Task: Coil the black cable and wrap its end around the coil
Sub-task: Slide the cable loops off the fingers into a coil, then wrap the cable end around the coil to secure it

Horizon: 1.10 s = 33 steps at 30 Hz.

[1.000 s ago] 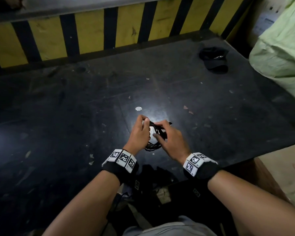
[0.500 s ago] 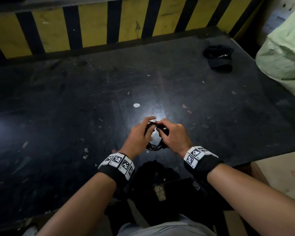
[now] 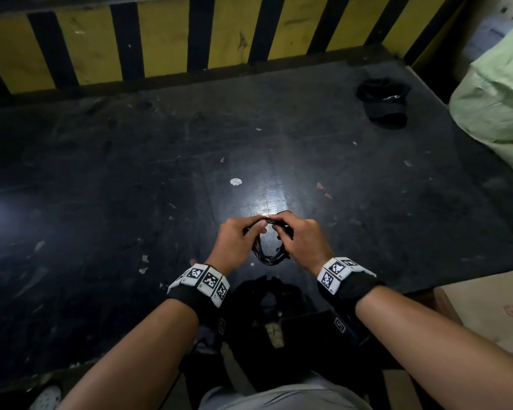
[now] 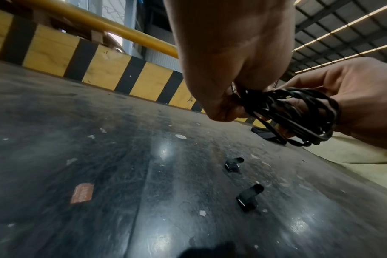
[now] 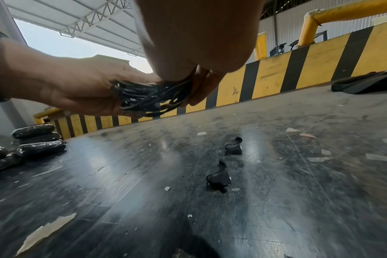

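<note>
Both hands grip black cable coil [image 3: 269, 255] above tabletop [image 3: 131, 202]: left hand [image 3: 237, 241] at its 9 o'clock, right hand [image 3: 302, 241] at 3 o'clock

place: industrial shed or warehouse | evidence: yellow-and-black hazard-striped barrier [image 3: 166, 48] across top of frame | yellow steel pipe rail [image 4: 113, 26] upper left | corrugated metal roof on trusses [image 5: 84, 19] upper left | scuffed, paint-flecked black desk [image 3: 101, 187]
</note>
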Tool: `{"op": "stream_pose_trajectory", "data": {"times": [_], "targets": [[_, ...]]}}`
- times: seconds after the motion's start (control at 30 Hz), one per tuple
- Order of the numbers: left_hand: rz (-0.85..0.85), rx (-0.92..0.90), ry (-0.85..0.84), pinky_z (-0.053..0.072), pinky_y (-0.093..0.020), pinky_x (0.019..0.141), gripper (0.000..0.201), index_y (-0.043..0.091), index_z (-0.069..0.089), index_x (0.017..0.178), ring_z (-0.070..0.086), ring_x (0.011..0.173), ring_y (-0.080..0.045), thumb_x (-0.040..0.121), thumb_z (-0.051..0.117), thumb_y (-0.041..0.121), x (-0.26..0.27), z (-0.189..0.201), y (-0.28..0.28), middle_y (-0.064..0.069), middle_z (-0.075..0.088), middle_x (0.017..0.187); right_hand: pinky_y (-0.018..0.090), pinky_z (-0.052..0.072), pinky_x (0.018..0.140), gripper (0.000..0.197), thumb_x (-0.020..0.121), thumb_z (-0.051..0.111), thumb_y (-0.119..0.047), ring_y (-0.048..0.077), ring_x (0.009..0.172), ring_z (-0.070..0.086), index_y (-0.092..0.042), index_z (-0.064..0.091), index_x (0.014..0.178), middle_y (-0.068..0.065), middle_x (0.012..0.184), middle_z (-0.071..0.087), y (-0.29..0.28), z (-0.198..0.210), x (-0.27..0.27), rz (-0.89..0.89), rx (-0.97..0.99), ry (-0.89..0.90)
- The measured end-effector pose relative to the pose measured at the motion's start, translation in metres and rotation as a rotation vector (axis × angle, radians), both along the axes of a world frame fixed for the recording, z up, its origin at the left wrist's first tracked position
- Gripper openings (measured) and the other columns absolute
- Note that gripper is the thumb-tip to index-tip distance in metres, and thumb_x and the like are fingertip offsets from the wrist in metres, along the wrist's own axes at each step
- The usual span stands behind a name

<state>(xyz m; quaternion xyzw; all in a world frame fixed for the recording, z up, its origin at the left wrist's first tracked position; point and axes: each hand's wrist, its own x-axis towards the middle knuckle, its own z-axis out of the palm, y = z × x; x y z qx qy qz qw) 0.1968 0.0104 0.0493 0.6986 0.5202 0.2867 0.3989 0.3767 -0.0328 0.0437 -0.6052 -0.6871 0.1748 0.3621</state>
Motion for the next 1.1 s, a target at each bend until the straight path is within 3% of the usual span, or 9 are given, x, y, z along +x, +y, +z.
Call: {"op": "stream_pose_trajectory", "data": {"times": [0.1,0.23,0.33,0.47,0.57,0.67,0.83,0.9,1.1], "targets": [[0.053,-0.077,-0.117,0.055,-0.038,0.066,0.033,0.030,0.080,0.107,0.060,0.065,-0.012,0.090,0.062,0.052,0.000,-0.008,0.000,-0.007,0.080,0.081,0.036,0.060,0.068,0.027,0.091,0.071,-0.013,0.020,0.068,0.074,-0.020,0.073,0.117,-0.001,0.086,0.078,0.001,0.000,-0.001,-0.006,0.029,0.001],[0.091,-0.146,-0.222,0.048,-0.027,0.073,0.022,0.019,0.079,0.114,0.059,0.069,-0.003,0.097,0.067,0.028,-0.001,-0.010,0.002,-0.004,0.081,0.090,0.032,0.062,0.077,0.027,0.090,0.073,-0.012,0.014,0.079,0.077,-0.018,0.075,0.116,-0.004,0.098,0.080,0.003,-0.004,-0.004,0.008,0.016,0.057],[0.085,-0.166,-0.203,0.049,-0.026,0.074,0.021,0.025,0.079,0.112,0.060,0.064,0.008,0.095,0.068,0.031,-0.006,-0.014,0.006,0.000,0.081,0.090,0.027,0.059,0.086,0.029,0.088,0.077,-0.018,0.008,0.089,0.076,-0.023,0.078,0.116,-0.006,0.105,0.080,0.007,-0.004,-0.004,0.000,-0.030,0.110],[0.061,-0.168,-0.117,0.054,-0.022,0.077,0.023,0.032,0.080,0.110,0.067,0.075,0.003,0.093,0.069,0.041,-0.012,-0.016,0.013,0.010,0.081,0.089,0.021,0.059,0.086,0.033,0.084,0.079,-0.039,0.001,0.088,0.074,-0.031,0.077,0.117,-0.013,0.107,0.079,0.013,0.002,0.001,-0.018,-0.213,0.219],[0.067,-0.138,-0.071,0.040,-0.002,0.059,0.020,0.021,0.079,0.110,0.055,0.053,0.013,0.095,0.068,0.028,-0.014,-0.013,0.019,0.005,0.077,0.082,0.031,0.062,0.086,0.033,0.092,0.066,-0.045,0.009,0.089,0.075,-0.026,0.076,0.117,-0.006,0.108,0.079,0.030,0.004,0.013,-0.144,-0.263,0.240],[0.044,-0.108,-0.036,0.033,-0.001,0.048,0.021,0.013,0.078,0.111,0.047,0.039,0.012,0.097,0.067,0.023,-0.017,-0.011,0.024,-0.001,0.074,0.079,0.034,0.056,0.093,0.023,0.097,0.062,-0.027,0.022,0.099,0.073,-0.019,0.078,0.111,0.003,0.108,0.079,0.044,-0.001,0.032,-0.291,-0.414,0.110],[0.020,-0.101,0.041,0.033,0.001,0.052,0.022,0.015,0.079,0.112,0.051,0.044,0.015,0.096,0.068,0.025,-0.020,-0.016,0.029,0.004,0.076,0.077,0.035,0.056,0.092,0.021,0.092,0.067,-0.015,0.032,0.099,0.072,-0.009,0.080,0.108,0.015,0.111,0.077,0.030,-0.031,0.048,-0.216,-0.847,-0.234],[0.005,-0.104,0.059,0.034,0.002,0.054,0.021,0.015,0.079,0.111,0.052,0.048,0.018,0.096,0.069,0.025,-0.021,-0.019,0.027,0.019,0.066,0.064,0.038,0.059,0.091,0.018,0.093,0.069,-0.017,0.030,0.094,0.074,-0.010,0.080,0.106,0.014,0.105,0.079,0.024,-0.045,0.045,-0.223,-0.905,-0.162],[-0.021,-0.113,0.068,0.037,0.001,0.062,0.020,0.019,0.079,0.111,0.057,0.060,0.020,0.094,0.070,0.025,-0.024,-0.032,0.021,0.016,0.070,0.078,0.031,0.056,0.091,0.020,0.088,0.077,-0.026,0.028,0.096,0.072,-0.012,0.076,0.103,0.010,0.103,0.076,0.027,-0.064,0.020,-0.334,-0.802,-0.022]]}}
